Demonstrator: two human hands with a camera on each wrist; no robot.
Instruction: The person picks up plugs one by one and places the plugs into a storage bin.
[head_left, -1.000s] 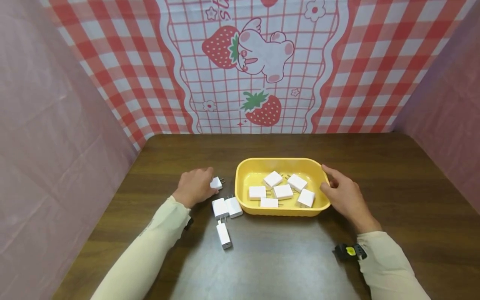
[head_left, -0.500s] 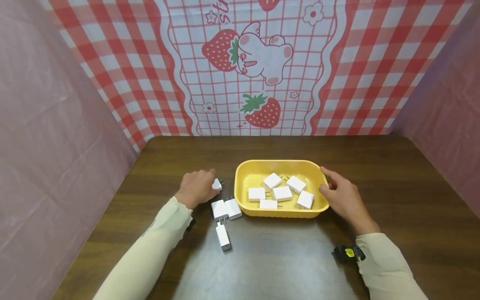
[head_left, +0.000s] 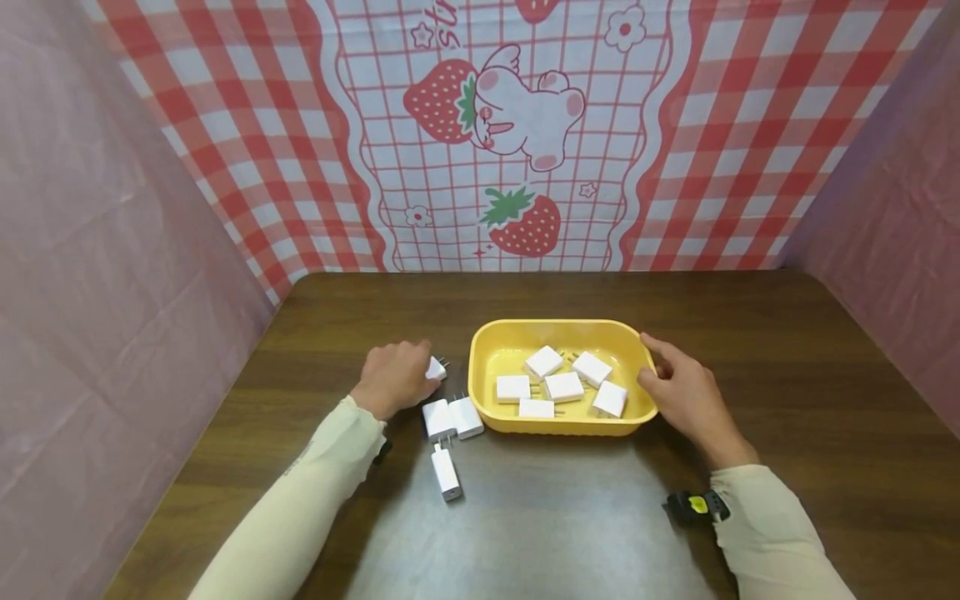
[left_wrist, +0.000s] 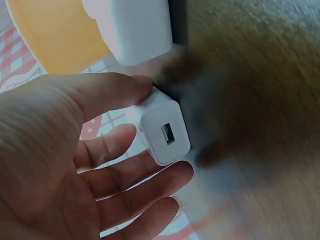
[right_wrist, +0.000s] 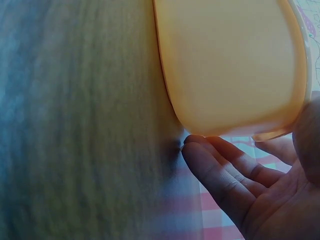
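My left hand is beside the left end of the yellow tray. Between its thumb and fingers it pinches a white USB wall charger low at the table; in the head view the hand partly covers this charger, and its metal prongs point right. On the other side, my right hand grips the tray's right end. The right wrist view has its fingers against the outside of the tray and the thumb near the rim. Several white chargers lie inside the tray.
Two white chargers stand side by side near the tray's front left corner. Closer to me lies a narrower white charger. All rest on a dark wooden table, with a red checked cloth behind it.
The head view has shifted slightly. Both hands, the tray and the chargers keep nearly the same places relative to one another.
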